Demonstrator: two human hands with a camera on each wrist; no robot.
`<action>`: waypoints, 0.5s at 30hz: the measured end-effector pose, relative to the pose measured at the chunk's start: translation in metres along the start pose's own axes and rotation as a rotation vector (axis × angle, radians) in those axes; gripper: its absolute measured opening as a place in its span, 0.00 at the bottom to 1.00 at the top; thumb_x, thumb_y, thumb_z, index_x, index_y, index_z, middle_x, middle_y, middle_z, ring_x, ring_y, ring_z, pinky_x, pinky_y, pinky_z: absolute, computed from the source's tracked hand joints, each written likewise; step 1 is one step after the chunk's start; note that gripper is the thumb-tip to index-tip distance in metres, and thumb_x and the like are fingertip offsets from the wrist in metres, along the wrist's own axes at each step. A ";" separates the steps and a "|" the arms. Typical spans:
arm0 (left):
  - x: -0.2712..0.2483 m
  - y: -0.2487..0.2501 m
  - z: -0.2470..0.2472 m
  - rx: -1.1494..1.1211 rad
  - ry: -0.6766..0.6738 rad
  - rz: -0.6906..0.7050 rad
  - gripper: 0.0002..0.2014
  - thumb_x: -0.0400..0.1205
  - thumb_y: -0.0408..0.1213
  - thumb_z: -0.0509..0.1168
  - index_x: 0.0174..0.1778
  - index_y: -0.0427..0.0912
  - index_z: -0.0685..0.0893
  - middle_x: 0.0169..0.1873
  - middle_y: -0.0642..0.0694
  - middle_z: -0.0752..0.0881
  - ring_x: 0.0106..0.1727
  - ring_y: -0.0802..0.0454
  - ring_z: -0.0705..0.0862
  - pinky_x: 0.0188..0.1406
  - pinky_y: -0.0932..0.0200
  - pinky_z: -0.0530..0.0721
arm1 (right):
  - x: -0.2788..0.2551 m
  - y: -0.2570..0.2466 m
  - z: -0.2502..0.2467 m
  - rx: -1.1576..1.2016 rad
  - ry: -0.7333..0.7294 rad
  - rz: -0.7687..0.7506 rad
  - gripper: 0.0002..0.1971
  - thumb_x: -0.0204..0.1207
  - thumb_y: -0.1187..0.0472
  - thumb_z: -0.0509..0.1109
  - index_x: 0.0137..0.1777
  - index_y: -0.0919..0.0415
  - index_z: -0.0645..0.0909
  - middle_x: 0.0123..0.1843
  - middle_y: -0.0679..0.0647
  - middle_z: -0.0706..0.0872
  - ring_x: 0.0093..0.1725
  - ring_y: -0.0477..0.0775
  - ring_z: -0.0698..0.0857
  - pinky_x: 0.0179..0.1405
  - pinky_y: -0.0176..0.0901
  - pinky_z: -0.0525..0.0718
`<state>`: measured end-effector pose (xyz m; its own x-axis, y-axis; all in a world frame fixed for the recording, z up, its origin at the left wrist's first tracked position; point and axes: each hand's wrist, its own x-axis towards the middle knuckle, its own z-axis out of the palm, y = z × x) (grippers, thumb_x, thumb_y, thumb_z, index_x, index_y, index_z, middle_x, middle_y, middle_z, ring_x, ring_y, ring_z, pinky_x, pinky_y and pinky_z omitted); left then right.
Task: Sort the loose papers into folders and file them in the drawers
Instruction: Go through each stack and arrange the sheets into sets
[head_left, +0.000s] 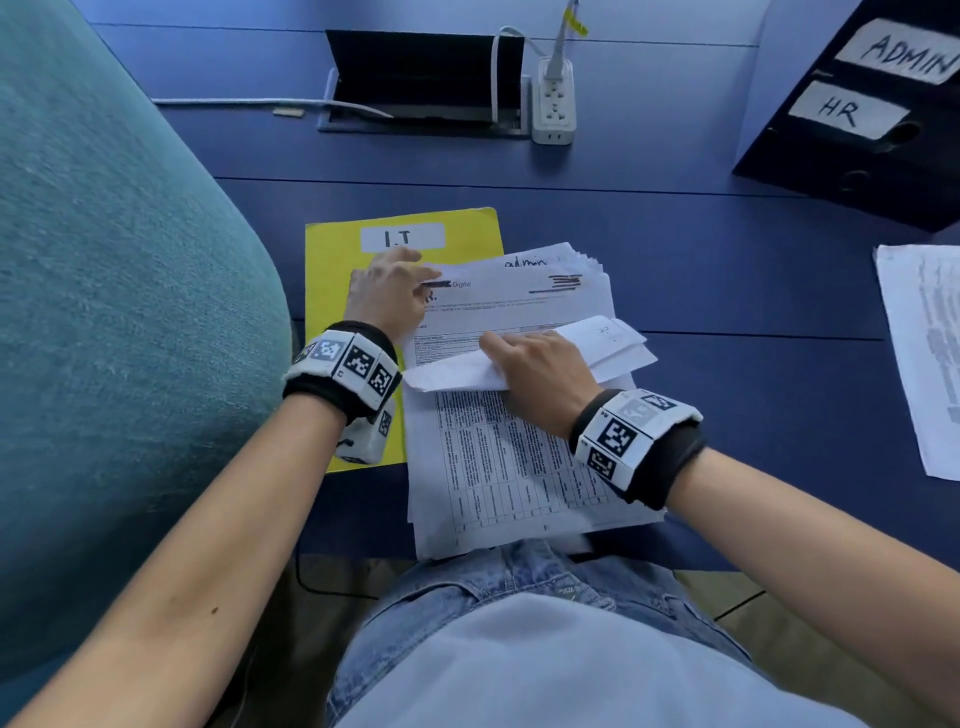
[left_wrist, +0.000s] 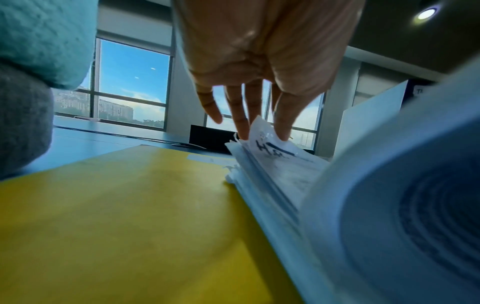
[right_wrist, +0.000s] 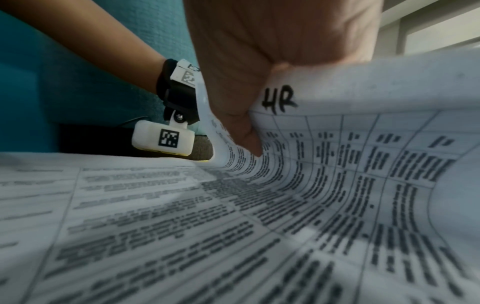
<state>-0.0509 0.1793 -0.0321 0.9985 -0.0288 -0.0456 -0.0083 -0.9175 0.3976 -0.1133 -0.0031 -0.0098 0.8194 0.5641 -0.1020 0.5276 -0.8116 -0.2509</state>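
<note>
A thick stack of loose printed papers (head_left: 519, 306) lies on the blue desk, overlapping the right side of a yellow folder (head_left: 343, 322) labelled "I.T". My left hand (head_left: 415, 267) sits at the stack's top-left corner. In the left wrist view its thumb and a finger (left_wrist: 242, 127) pinch the lifted corner of a sheet (left_wrist: 262, 142) with handwriting on it. My right hand (head_left: 501, 358) grips the top sheets (head_left: 597, 345), curled back toward me. The right wrist view shows its thumb (right_wrist: 246, 135) on a table-printed page (right_wrist: 350, 156) marked "HR".
Black drawers (head_left: 878, 156) labelled "ADMIN" and "HR" stand at the back right. A second pile of papers (head_left: 924, 358) lies at the right edge. A white power strip (head_left: 555, 101) and an open cable box (head_left: 426, 78) sit at the back. A teal chair (head_left: 104, 312) is close on my left.
</note>
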 end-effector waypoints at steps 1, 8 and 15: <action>-0.001 -0.001 -0.001 -0.034 0.024 0.009 0.13 0.82 0.32 0.61 0.60 0.42 0.85 0.64 0.43 0.80 0.68 0.44 0.74 0.65 0.51 0.68 | 0.003 0.001 -0.002 -0.004 0.006 0.006 0.19 0.67 0.75 0.61 0.58 0.64 0.74 0.44 0.59 0.86 0.43 0.61 0.84 0.44 0.46 0.71; -0.006 -0.001 -0.015 -0.606 -0.236 0.068 0.11 0.81 0.33 0.64 0.32 0.44 0.79 0.28 0.49 0.79 0.32 0.55 0.73 0.37 0.60 0.69 | 0.027 0.006 -0.015 0.048 0.189 0.113 0.39 0.65 0.73 0.69 0.78 0.64 0.61 0.63 0.64 0.76 0.51 0.65 0.77 0.37 0.48 0.67; -0.001 0.009 -0.030 -0.727 -0.308 -0.090 0.38 0.67 0.76 0.56 0.40 0.43 0.89 0.44 0.48 0.90 0.51 0.56 0.86 0.47 0.70 0.76 | 0.021 0.011 0.000 -0.255 0.309 0.089 0.22 0.40 0.72 0.76 0.38 0.59 0.84 0.52 0.62 0.84 0.61 0.64 0.73 0.62 0.65 0.60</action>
<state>-0.0506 0.1827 -0.0014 0.9332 -0.1728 -0.3149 0.2143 -0.4358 0.8742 -0.0908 0.0000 -0.0145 0.8728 0.4491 0.1911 0.4582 -0.8889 -0.0038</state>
